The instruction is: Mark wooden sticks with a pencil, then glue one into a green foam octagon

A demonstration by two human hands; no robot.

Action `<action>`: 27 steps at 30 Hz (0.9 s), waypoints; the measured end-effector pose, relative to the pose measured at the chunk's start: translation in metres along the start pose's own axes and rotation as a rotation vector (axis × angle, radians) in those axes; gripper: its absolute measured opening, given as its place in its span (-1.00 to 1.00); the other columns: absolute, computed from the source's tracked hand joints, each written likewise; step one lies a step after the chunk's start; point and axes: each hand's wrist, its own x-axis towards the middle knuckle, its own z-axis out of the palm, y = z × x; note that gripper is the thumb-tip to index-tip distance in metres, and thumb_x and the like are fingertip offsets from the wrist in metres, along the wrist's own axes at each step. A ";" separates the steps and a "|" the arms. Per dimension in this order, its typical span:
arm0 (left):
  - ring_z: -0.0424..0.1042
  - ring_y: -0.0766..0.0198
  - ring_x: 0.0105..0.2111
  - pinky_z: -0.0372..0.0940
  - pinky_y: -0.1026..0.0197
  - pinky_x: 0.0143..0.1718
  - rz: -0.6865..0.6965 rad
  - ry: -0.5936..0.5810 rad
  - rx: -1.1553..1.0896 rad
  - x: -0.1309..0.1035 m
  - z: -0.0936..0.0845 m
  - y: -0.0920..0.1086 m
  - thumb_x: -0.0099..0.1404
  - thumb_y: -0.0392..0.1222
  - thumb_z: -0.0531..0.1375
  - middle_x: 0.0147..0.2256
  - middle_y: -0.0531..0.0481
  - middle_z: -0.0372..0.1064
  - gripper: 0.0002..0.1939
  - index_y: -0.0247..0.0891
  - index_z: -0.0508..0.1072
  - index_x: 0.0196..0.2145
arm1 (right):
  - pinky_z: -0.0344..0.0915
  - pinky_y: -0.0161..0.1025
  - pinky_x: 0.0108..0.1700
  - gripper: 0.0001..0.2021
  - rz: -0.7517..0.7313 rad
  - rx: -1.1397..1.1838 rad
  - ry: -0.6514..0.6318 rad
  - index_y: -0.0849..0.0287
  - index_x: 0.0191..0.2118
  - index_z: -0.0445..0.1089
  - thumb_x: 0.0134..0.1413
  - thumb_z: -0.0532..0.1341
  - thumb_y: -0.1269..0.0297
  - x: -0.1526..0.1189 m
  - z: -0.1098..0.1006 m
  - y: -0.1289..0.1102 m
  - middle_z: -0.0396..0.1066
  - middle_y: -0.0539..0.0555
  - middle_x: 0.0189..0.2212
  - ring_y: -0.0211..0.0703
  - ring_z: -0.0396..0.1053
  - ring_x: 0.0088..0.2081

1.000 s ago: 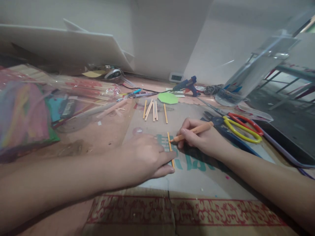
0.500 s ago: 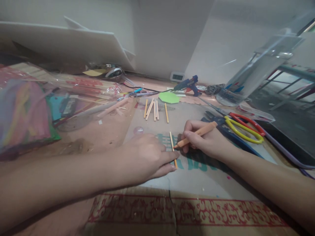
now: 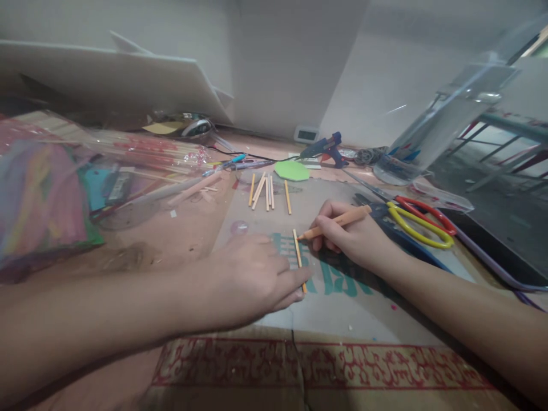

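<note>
Orange marker (image 3: 353, 216), one, its tip moved since the previous frame along the slim stick (image 3: 297, 248) toward the green piece (image 3: 291, 170); fingers of the right hand (image 3: 355, 237) closed about the barrel, on the near side and to the right of the green piece. Slim stick, one, lies on a grey sheet (image 3: 342, 319) on the near side of the green piece, held by narrowed fingers of the left hand (image 3: 261, 271). Loose sticks (image 3: 268, 195), just nearer than the green piece; blue glue gun (image 3: 323, 148), just beyond it, rightward; scissors (image 3: 393, 211), red-and-yellow-handled, farther right of it.
</note>
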 end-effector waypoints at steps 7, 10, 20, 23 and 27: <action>0.41 0.20 -0.53 0.20 0.13 -0.40 0.047 0.005 -0.032 0.000 -0.001 -0.002 0.55 -0.17 0.06 -0.54 0.06 0.46 -0.74 -0.25 0.55 -0.10 | 0.16 -0.36 -0.57 -0.78 -0.010 0.025 -0.031 0.11 -0.43 0.29 0.26 0.20 0.23 -0.004 0.000 -0.004 0.52 0.00 -0.61 -0.31 0.33 -0.63; 0.42 0.21 -0.53 0.22 0.14 -0.40 0.022 -0.029 -0.039 0.000 -0.002 -0.003 0.54 -0.15 0.08 -0.54 0.06 0.47 -0.75 -0.22 0.55 -0.10 | 0.17 -0.37 -0.57 -0.77 -0.021 0.017 -0.047 0.12 -0.43 0.30 0.26 0.20 0.22 -0.005 0.001 -0.003 0.52 0.00 -0.61 -0.31 0.33 -0.62; 0.43 0.19 -0.51 0.22 0.14 -0.42 0.019 0.004 -0.061 0.000 -0.001 -0.002 0.52 -0.17 0.10 -0.52 0.03 0.48 -0.76 -0.24 0.56 -0.10 | 0.25 -0.36 -0.56 -0.79 0.033 0.071 -0.198 0.10 -0.47 0.28 0.17 0.23 0.23 -0.010 -0.002 -0.006 0.52 0.01 -0.63 -0.22 0.47 -0.57; 0.43 0.19 -0.51 0.21 0.13 -0.42 0.013 0.002 -0.072 0.000 0.000 -0.002 0.52 -0.17 0.12 -0.51 0.04 0.49 -0.78 -0.24 0.57 -0.09 | 0.26 -0.36 -0.57 -0.79 0.016 0.070 -0.203 0.10 -0.47 0.29 0.18 0.23 0.23 -0.011 -0.002 -0.006 0.52 0.02 -0.62 -0.23 0.46 -0.58; 0.44 0.18 -0.50 0.21 0.14 -0.40 0.010 0.003 -0.078 -0.001 0.001 -0.002 0.52 -0.16 0.12 -0.52 0.04 0.49 -0.77 -0.24 0.56 -0.07 | 0.24 -0.37 -0.58 -0.78 0.027 0.077 -0.212 0.11 -0.47 0.29 0.18 0.23 0.22 -0.012 -0.003 -0.006 0.52 0.01 -0.63 -0.26 0.44 -0.59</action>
